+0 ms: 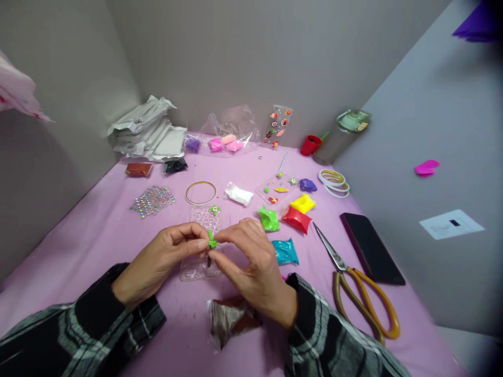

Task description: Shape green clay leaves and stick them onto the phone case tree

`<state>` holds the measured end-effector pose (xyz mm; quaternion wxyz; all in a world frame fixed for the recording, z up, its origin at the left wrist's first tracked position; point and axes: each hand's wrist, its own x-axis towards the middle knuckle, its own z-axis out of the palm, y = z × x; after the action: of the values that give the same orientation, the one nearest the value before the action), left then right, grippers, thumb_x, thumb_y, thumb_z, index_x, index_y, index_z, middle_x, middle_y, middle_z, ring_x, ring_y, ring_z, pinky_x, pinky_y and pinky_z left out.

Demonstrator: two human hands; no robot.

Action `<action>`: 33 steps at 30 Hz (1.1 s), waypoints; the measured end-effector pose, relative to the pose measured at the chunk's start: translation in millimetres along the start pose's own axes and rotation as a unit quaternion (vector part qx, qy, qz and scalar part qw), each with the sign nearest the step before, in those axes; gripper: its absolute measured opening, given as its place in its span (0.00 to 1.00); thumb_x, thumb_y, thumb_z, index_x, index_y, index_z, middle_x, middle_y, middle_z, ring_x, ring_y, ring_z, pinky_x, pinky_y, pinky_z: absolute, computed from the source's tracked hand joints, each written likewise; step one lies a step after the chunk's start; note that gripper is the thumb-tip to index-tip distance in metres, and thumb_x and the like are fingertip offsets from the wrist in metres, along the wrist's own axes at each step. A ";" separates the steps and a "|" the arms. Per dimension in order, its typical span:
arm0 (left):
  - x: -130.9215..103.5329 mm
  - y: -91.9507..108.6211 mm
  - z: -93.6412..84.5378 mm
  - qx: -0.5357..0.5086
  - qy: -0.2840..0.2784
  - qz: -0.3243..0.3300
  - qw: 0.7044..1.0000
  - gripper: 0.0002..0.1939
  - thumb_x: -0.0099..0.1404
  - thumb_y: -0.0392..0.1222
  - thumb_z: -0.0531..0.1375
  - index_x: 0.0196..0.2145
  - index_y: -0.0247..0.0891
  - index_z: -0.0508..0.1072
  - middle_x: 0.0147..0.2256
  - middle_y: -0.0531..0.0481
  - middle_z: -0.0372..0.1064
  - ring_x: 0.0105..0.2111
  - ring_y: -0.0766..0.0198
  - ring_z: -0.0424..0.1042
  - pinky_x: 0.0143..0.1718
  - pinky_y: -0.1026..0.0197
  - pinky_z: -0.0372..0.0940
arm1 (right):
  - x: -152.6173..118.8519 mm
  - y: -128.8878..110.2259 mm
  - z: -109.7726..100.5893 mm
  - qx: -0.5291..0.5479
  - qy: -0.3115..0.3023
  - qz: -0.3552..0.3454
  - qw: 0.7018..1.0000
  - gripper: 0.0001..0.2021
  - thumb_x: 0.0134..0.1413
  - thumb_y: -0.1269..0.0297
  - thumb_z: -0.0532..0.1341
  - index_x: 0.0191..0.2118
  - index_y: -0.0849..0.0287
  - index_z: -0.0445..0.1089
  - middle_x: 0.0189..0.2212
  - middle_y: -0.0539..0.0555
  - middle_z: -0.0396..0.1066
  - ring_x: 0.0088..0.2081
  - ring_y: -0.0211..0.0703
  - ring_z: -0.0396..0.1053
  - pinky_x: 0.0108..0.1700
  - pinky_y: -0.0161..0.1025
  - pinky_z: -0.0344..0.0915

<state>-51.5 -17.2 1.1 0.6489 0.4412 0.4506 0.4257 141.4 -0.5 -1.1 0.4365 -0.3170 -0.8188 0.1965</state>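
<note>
Over the clear textured plastic mat (190,269), my left hand (159,262) pinches a small bright-green clay piece (212,241) between thumb and fingertips. From the other side, the thumb and fingers of my right hand (255,264) close on the same piece. A short brown bit (209,261) shows just beneath it; whether the two are joined I cannot tell. On the mat's far end lies a small green flower shape (214,209). An opened green clay packet (269,219) and a teal packet (286,252) lie beyond my right hand. Near my right wrist is a brown clay packet (231,322).
Orange-handled scissors (353,277) and a black phone (371,248) lie on the right. Red (296,220), yellow (303,203) and white (239,194) packets sit farther back. A bangle (186,198), rhinestones (153,201), a red cup (310,145) and a bottle (334,141) stand around.
</note>
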 end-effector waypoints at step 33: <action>-1.1 0.0 0.2 -0.020 -0.019 -0.009 1.000 0.08 0.66 0.44 0.65 0.31 0.38 0.74 0.28 0.54 0.69 0.31 0.67 0.67 0.36 0.65 0.61 | -0.7 0.0 0.6 0.003 0.001 -0.008 1.000 0.03 0.62 0.70 0.63 0.42 0.58 0.71 0.33 0.52 0.74 0.38 0.44 0.69 0.45 0.46 0.61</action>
<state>-51.5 -18.3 1.4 0.6696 0.4326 0.4334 0.4202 141.2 -1.0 -1.8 0.4397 -0.3093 -0.8203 0.1953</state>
